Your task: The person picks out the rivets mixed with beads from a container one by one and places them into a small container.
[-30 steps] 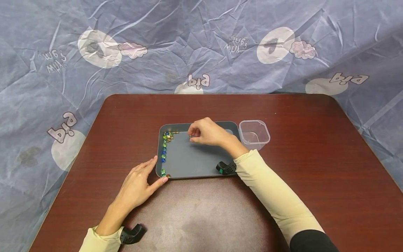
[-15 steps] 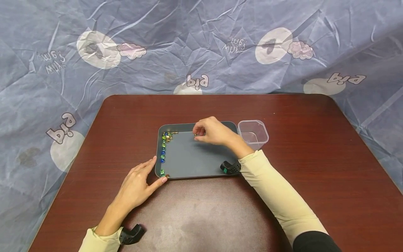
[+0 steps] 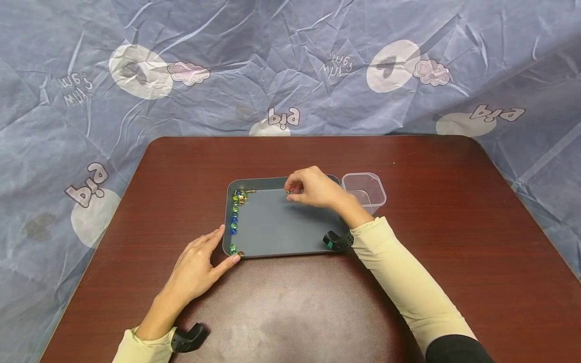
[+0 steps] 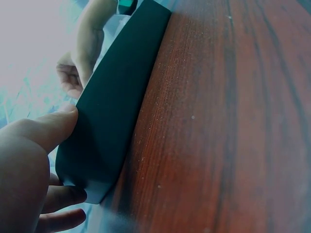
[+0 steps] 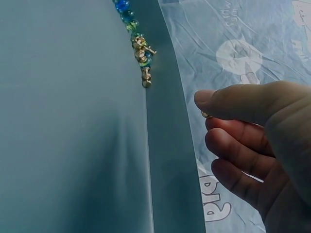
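Note:
A shallow grey tray (image 3: pixel 281 222) lies on the table. Between thumb and fingertips, my right hand (image 3: pixel 315 187) pinches a small gold piece (image 5: pixel 206 114), mostly covered by the fingers, over the tray's far side. Blue and green glass marbles (image 3: pixel 234 220) line the tray's left wall. Several gold spool-shaped pieces, much like push pins (image 5: pixel 146 77), are heaped with marbles in its far left corner. At the near left corner rests my left hand (image 3: pixel 196 267), its thumb at the front rim and its straight fingers along the left wall outside.
A clear square plastic container (image 3: pixel 364 190) stands against the tray's right side. Two marbles (image 3: pixel 233 248) and a brown one (image 3: pixel 240 253) sit in the near left corner. Behind the brown table (image 3: pixel 436 201) hangs a patterned blue-grey cloth (image 3: pixel 290 65).
My right hand has moved to the right over the tray, towards the clear container, with the gold piece still pinched. The left hand keeps its place at the corner.

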Demonstrator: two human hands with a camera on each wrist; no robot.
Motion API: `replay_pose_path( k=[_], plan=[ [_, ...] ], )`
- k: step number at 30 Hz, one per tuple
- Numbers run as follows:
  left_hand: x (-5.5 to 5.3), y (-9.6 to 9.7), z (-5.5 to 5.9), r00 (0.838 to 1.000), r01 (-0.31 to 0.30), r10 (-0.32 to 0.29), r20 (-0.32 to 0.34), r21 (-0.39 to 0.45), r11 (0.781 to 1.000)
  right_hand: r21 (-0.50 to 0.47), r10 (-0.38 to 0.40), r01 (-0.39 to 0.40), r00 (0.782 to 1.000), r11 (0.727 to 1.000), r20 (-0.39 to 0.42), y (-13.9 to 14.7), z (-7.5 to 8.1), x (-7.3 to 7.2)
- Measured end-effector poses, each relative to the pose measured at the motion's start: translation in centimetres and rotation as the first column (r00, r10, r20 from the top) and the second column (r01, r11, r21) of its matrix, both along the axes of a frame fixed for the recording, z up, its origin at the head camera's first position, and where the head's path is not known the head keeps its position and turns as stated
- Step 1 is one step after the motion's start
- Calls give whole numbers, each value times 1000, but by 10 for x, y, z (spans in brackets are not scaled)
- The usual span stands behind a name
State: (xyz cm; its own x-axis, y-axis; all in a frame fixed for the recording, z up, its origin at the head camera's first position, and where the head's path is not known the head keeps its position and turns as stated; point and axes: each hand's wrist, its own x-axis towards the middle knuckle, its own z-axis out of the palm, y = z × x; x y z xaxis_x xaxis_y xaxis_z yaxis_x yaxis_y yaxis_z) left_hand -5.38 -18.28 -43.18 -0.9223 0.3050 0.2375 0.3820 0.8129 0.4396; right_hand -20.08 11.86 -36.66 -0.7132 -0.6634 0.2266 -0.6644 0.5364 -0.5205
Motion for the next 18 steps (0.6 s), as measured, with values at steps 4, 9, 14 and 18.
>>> replay_pose_path(
  k=[4,9,14,18],
  plan=[
    [0,0,1,1000,-1,1,4,-1,1000,-2,-11,11,1000,1000,-8,4,1,1],
    [0,0,1,1000,-3,3,6,-5,1000,-2,-30,30,1000,1000,-9,8,2,0],
    [-1,0,0,1000,-1,1,3,-2,1000,2,-48,48,999,999,-5,13,3,1],
    [-1,0,0,1000,0,0,3,1,1000,4,-56,56,998,998,-7,18,4,2]
  ],
)
